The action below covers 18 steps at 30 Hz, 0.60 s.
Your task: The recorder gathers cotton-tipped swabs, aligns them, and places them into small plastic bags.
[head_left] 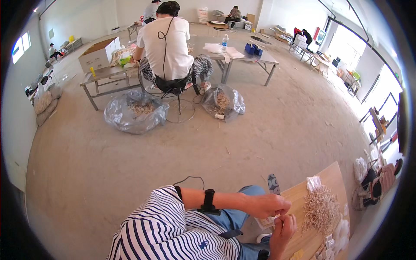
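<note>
My left hand [269,205] and my right hand [284,229] meet at the near edge of a wooden board [299,193]. Both are closed, with fingertips pinched together around something small and whitish, too small to name. Just beyond them a heap of short, thin, pale sticks [320,210] lies on the board. A white packet [313,183] sits at the heap's far end. Small clear packets [329,248] and a clear plastic bag [342,229] lie at its other end. Part of a yellow piece [297,255] shows near the lower edge.
Ahead, a seated person [167,47] in a white shirt works at metal tables [260,60]. Behind that seat stand two clear bags of sticks, one larger [117,115] and one smaller [237,104]. A cable [190,117] loops on the floor. Bags and bundles [377,184] are piled at right.
</note>
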{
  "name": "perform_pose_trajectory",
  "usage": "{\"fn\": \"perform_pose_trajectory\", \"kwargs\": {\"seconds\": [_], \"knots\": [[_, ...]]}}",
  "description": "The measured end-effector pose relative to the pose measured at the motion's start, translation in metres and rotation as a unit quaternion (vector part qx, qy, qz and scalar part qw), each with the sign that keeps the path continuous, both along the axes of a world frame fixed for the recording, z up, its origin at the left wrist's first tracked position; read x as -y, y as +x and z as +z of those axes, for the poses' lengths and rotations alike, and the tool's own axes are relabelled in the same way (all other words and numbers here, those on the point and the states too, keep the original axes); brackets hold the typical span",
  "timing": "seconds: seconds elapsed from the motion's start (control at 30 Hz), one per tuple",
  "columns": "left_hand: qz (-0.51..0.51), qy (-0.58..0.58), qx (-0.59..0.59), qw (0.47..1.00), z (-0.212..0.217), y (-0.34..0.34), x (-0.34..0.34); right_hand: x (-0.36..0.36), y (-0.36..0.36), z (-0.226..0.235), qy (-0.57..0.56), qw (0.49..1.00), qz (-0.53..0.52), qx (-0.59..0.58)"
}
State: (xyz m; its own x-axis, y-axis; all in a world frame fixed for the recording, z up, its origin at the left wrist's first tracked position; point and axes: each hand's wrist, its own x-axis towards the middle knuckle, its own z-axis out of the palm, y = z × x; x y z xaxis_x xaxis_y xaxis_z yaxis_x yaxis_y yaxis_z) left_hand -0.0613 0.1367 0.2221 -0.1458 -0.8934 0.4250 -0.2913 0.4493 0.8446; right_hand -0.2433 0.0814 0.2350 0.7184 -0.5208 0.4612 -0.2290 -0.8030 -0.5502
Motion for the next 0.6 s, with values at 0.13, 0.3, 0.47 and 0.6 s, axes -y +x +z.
{"fn": "perform_pose_trajectory", "kwargs": {"seconds": [0.13,0.3,0.47,0.6], "knots": [[0.005,-0.037,-0.008,0.999,0.001,-0.002,-0.001,-0.006,0.001,0.002,0.005,1.0,0.0,0.019],[0.007,0.005,-0.037,0.999,0.007,-0.001,-0.003,-0.005,0.0,-0.001,-0.022,1.0,-0.002,0.007],[-0.002,0.006,-0.021,1.0,0.003,-0.004,0.002,0.0,-0.003,-0.013,-0.045,0.999,-0.005,0.012],[-0.018,0.035,-0.023,0.999,-0.003,-0.009,0.005,-0.002,-0.006,-0.014,-0.052,0.998,0.002,0.021]]}}
